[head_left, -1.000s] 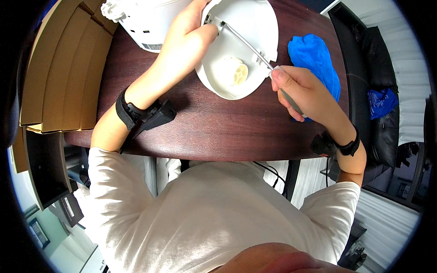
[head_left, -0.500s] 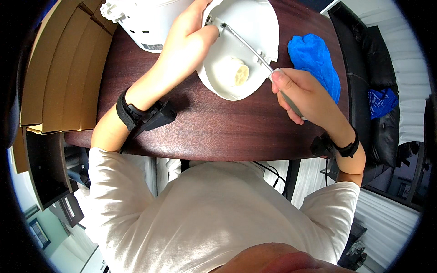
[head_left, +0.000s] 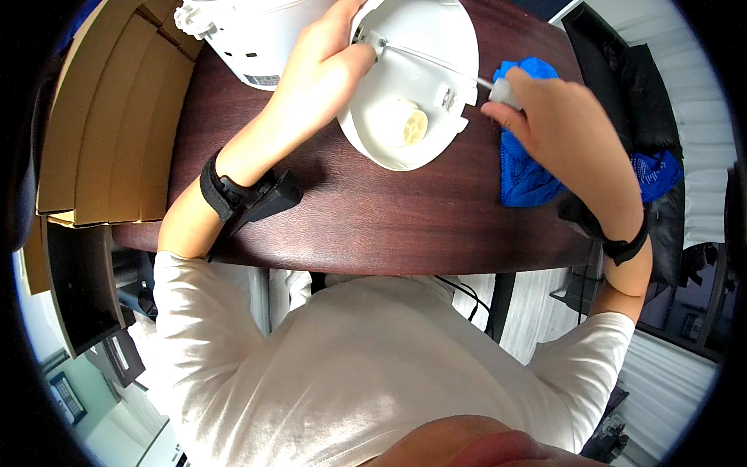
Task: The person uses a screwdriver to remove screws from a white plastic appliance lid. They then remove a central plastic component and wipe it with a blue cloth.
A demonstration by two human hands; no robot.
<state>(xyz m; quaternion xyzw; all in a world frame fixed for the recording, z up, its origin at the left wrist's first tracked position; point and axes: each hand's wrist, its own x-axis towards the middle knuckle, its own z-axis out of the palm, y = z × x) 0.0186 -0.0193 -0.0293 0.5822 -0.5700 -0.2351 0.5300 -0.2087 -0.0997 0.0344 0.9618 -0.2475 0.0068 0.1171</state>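
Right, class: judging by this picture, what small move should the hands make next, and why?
Probably a slight turn of the screwdriver: the right hand grips its handle, its tip appears to meet the small fitting inside the white cover, and the left hand holds that cover's edge.

We list: white housing (head_left: 257, 47), cut off above; white cover (head_left: 416, 78), likewise cropped; screwdriver handle (head_left: 503, 93), mostly hidden in the right hand's grip (head_left: 564, 121); screwdriver tip (head_left: 383, 43), too small to make out; blue cloth (head_left: 529, 177), partly covered.
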